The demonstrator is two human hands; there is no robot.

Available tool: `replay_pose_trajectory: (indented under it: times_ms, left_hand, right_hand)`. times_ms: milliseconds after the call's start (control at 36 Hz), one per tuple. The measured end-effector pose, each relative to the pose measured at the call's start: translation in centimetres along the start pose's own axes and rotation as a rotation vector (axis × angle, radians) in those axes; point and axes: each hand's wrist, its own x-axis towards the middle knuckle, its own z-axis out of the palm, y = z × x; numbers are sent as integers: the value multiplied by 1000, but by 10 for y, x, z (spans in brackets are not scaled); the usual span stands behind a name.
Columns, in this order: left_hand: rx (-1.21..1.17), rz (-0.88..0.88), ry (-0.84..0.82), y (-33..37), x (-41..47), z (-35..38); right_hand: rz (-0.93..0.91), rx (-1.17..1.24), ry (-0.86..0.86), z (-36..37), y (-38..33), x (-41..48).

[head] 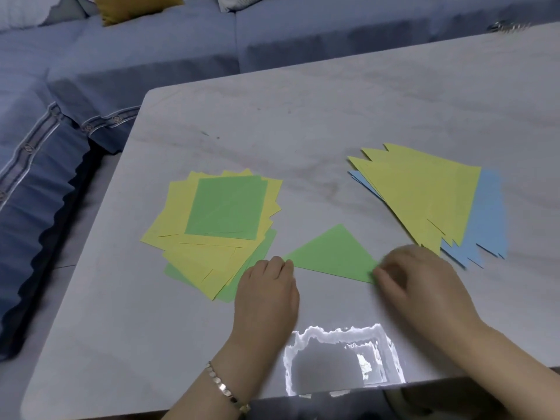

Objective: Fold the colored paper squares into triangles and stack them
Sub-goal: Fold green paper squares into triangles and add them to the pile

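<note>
A green paper triangle (333, 254) lies folded on the grey table (303, 131) in front of me. My left hand (268, 286) touches its left corner with its fingertips. My right hand (418, 277), somewhat blurred, has its fingers curled at the triangle's right corner. To the left lies a loose pile of unfolded squares (212, 231), yellow and green, with a green square (225, 207) on top. At the right sits a stack of folded triangles (424, 195), yellow ones over blue ones (485, 219).
A blue sofa (91, 71) with a yellow cushion (133, 7) runs behind and to the left of the table. A bright window reflection (342, 359) glares on the table's near edge. A small metallic object (506, 27) sits at the far right corner.
</note>
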Motion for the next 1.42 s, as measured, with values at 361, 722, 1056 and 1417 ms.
replay_pose_trajectory:
  times_ms: [361, 722, 1056, 1417]
  left_hand:
    - [-218, -423, -89, -53, 61, -31]
    - [-32, -377, -212, -64, 77, -26]
    - [-413, -450, 84, -68, 73, -36]
    - [-912, -159, -45, -19, 45, -58]
  right_hand:
    - [242, 8, -382, 12, -41, 41]
    - [374, 535, 215, -20, 16, 63]
    - [195, 570, 152, -6, -12, 38]
    - [-583, 442, 352, 6, -19, 45]
